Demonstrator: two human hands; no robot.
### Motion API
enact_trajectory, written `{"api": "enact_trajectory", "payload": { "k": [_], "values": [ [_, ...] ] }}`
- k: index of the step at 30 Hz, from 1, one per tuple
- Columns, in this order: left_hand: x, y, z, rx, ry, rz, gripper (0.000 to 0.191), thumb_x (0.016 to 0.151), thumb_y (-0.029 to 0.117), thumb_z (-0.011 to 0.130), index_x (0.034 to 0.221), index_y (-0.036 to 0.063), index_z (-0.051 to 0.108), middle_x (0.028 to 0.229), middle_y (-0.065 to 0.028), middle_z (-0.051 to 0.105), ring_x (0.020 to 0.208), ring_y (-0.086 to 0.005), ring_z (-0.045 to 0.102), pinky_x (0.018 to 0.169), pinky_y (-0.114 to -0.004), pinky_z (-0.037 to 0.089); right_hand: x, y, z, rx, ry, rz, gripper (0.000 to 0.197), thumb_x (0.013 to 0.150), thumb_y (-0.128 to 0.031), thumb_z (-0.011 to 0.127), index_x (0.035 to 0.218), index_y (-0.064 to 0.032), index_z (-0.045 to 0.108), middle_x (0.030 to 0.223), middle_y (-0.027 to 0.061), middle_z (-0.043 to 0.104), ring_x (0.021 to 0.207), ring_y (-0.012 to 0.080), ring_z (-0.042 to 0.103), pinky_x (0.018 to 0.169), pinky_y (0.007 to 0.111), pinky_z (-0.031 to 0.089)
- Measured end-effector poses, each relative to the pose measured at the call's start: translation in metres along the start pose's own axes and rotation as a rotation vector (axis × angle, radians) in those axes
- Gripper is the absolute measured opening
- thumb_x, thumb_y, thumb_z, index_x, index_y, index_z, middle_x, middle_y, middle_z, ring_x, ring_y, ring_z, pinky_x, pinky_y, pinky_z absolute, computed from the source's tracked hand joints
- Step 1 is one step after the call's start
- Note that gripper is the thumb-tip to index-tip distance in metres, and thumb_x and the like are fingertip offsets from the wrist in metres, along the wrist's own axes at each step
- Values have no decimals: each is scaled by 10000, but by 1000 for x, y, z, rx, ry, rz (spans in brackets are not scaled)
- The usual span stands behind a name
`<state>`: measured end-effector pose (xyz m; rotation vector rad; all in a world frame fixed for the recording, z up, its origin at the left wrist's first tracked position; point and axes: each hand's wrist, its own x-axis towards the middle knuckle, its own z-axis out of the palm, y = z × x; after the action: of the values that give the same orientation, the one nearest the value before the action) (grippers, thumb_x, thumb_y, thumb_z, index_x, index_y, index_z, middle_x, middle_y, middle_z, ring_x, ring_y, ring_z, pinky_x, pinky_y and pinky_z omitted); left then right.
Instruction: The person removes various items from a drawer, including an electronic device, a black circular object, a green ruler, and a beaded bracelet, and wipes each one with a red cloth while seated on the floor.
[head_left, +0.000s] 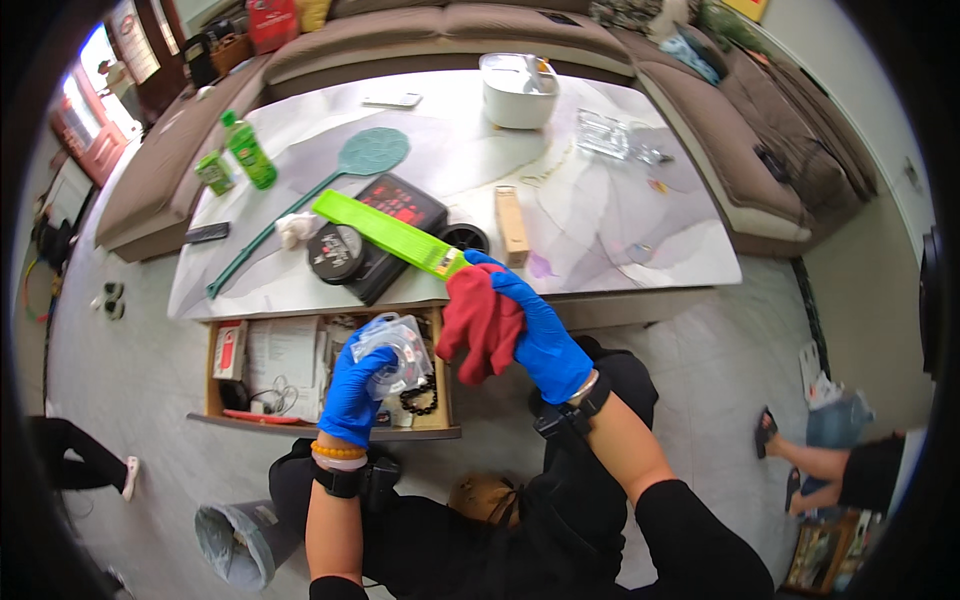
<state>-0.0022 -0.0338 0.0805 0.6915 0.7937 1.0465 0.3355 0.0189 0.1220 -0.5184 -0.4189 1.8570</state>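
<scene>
My left hand (352, 397), in a blue glove, grips a bundle of clear plastic packets (403, 352) with a ring-shaped piece among them. It is above the open drawer (214, 367) of the coffee table. In my right hand (544, 337), also gloved in blue, a crumpled red cloth (480, 322) hangs beside the drawer's right side. A long bright-green plastic item (386, 231) meets the cloth at its near end; whether my fingers grip it too is hidden. It crosses over a black case (397, 259). A black bead bracelet (420, 397) lies in the drawer below my left hand.
The marble-patterned tabletop (637, 240) holds a round black tin (335, 253), a green fly swatter (375, 150), a green bottle (251, 154), a cardboard box (511, 225) and a white container (519, 94). A lined trash bin (236, 544) stands at lower left. A seated person's legs (814, 457) show at right.
</scene>
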Motion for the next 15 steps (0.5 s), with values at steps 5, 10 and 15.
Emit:
{"api": "enact_trajectory", "payload": {
  "k": [5, 10, 15],
  "values": [
    [25, -28, -20, -206, 98, 4, 654, 1060, 112, 782, 1698, 45, 656, 1531, -133, 795, 1358, -303, 806, 1229, -492, 656, -6, -11, 12, -106, -111, -98, 760, 1129, -99, 835, 1829, -34, 544, 1812, 94, 623, 1674, 227, 592, 1433, 390, 435],
    [33, -43, -26, -238, 175, 16, 620, 1072, 118, 784, 1677, 44, 672, 1515, -130, 800, 1343, -296, 809, 1217, -488, 662, -12, -10, 31, -203, -221, -168, 855, 1065, -23, 849, 1849, -11, 507, 1897, 112, 550, 1737, 238, 536, 1467, 410, 400],
    [54, -52, -21, -233, 107, 127, 533, 1077, 81, 774, 1605, 13, 736, 1423, -143, 847, 1257, -266, 833, 1152, -432, 684, -13, 33, 46, -747, -350, -409, 839, 996, -26, 946, 1776, -99, 645, 1746, 109, 676, 1591, 273, 636, 1390, 463, 473]
  ]
}}
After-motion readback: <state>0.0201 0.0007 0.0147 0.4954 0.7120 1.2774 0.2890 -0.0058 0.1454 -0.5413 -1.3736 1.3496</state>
